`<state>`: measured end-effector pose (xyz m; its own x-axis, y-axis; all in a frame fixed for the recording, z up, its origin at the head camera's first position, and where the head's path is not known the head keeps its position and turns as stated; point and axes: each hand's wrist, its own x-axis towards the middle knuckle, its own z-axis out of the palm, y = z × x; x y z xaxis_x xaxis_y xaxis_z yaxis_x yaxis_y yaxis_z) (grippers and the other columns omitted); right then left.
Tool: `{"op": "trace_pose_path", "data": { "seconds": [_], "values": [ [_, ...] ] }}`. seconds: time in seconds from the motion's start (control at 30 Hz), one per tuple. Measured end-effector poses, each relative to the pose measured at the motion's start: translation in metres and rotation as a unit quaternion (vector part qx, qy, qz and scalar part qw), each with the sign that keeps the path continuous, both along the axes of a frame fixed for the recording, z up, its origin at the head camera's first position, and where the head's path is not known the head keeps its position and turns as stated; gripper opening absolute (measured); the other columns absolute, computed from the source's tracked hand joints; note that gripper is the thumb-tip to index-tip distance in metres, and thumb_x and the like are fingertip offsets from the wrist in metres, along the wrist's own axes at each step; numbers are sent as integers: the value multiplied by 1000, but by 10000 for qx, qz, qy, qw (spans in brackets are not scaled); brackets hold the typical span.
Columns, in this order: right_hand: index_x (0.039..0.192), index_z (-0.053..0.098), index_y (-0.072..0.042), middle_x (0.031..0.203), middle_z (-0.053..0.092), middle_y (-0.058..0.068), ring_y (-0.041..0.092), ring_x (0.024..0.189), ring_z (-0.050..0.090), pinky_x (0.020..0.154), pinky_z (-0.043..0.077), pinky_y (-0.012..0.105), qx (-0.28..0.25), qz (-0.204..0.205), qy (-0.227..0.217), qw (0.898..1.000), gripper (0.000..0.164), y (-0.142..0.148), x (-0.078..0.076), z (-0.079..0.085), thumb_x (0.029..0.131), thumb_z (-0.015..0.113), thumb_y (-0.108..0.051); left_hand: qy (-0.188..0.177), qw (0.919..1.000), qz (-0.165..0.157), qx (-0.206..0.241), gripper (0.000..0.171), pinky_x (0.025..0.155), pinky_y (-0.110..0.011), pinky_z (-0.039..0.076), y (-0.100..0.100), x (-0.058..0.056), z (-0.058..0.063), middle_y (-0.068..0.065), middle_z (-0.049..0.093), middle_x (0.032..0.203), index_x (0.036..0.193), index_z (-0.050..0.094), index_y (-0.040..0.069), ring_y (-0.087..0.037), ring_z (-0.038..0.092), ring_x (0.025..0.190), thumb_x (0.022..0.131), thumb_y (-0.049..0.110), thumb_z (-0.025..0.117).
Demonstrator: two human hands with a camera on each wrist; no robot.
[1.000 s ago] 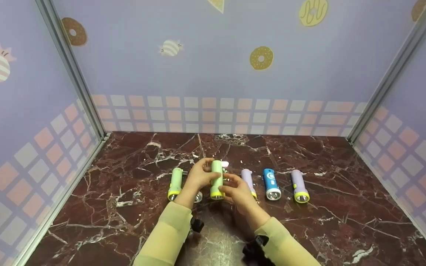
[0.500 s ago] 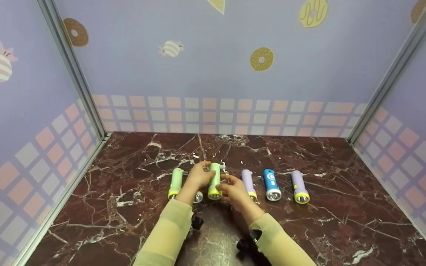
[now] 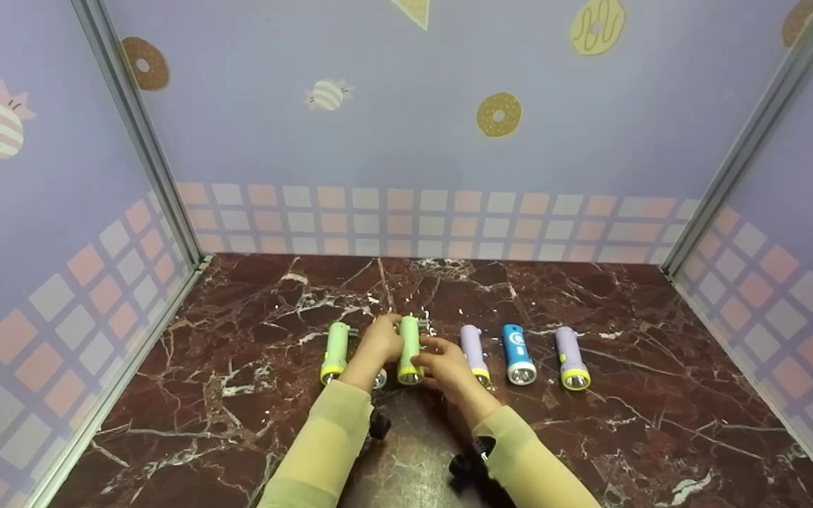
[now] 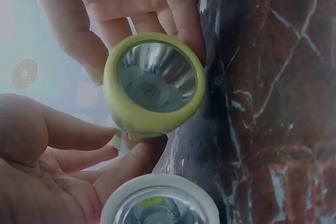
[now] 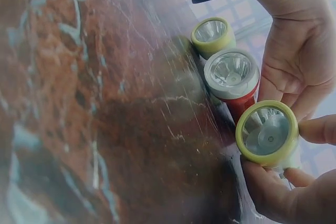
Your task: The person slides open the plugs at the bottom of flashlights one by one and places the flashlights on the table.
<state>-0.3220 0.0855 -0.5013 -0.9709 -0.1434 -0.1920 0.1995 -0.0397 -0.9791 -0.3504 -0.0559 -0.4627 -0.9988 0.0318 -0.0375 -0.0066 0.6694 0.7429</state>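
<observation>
Right hand pinches the green flashlight — left hand apparently grips it too.

Head pic bright w/ glare on tabletop, wrist pics dim, hazy

Green flashlight smooth plastic; tabletop glossy, marbled.

The blue flashlight bears a white emblem; no text is legible.
</observation>
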Motion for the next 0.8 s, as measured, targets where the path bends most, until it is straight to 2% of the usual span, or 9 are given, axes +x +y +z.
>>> {"op": "trace_pose_path", "data": {
  "seconds": [0.27,0.43,0.57,0.67,0.8],
  "values": [
    [144,49,11,131,62,30,21,91,69,83,63,37,377,65,167,9991,59,-1,-1,-2,87,61,2,49,9994,45,-339,54,106,-47,52,3,-1,-3,-25,65,135,137,59,-6,-38,63,121,84,-9,52],
    [144,48,12,133,62,33,21,93,69,82,64,35,715,124,297,9969,58,-2,-2,-2,88,60,3,150,9977,68,-652,50,103,-46,53,7,0,-4,-25,68,127,132,62,-8,-38,65,116,83,-7,58],
    [144,47,14,132,62,33,20,92,69,79,63,33,853,159,423,9953,58,-2,-1,-2,88,60,2,175,9967,167,-780,42,94,-45,56,11,2,-4,-23,72,114,124,66,-6,-35,67,103,81,-6,63],
    [141,50,15,132,63,33,20,92,70,77,63,33,918,167,500,9944,54,-2,-1,-2,89,60,3,171,9958,227,-869,30,85,-45,57,13,2,-4,-22,72,104,111,69,-5,-33,65,92,81,-4,66],
    [139,52,14,134,63,31,21,95,71,79,64,34,954,174,531,9939,51,-1,-2,-3,91,60,3,141,9941,275,-1039,17,81,-46,57,15,3,-4,-22,72,101,99,70,-3,-33,65,89,82,-2,67]
  ]
}}
